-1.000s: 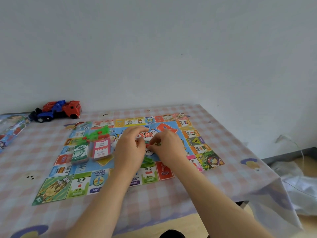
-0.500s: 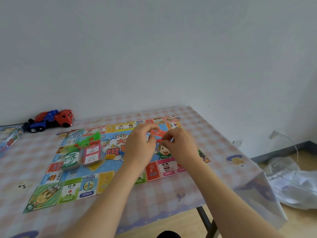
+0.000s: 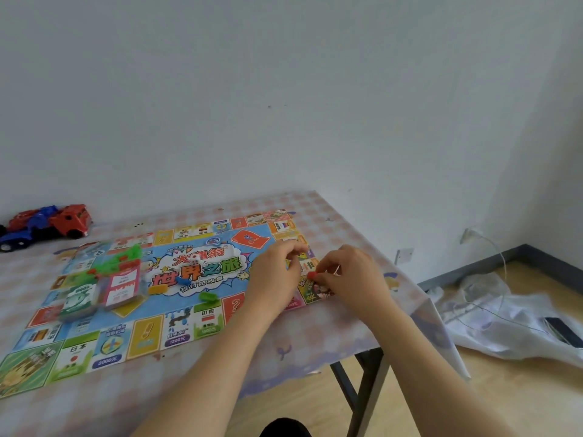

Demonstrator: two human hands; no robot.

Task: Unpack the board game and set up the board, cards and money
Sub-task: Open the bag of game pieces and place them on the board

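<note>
1. Head view, progress: we see the board [image 3: 195, 272] already unfolded and flat on the checked table [image 3: 315, 329], so that step looks done. Two card packs, one green [image 3: 77, 302] and one pink [image 3: 121, 287], lie on the board's left part, seemingly still in clear wrap; we judge they need opening and laying out. We cannot pick out any money.
2. Head view, hands: our right hand [image 3: 350, 275] pinches a small red piece [image 3: 311, 275] between fingertips over the board's right edge, near its near-right corner. Our left hand [image 3: 274, 275] hovers just beside it with fingers curled; we cannot tell whether it holds anything.
3. Head view, loose pieces: a green piece [image 3: 208, 296], an orange piece [image 3: 157, 289] and a blue piece [image 3: 181, 280] rest on the board's middle.
4. Head view, containers: we see no game box; green plastic parts [image 3: 124, 258] sit far-left on the board, possibly bagged.
</note>
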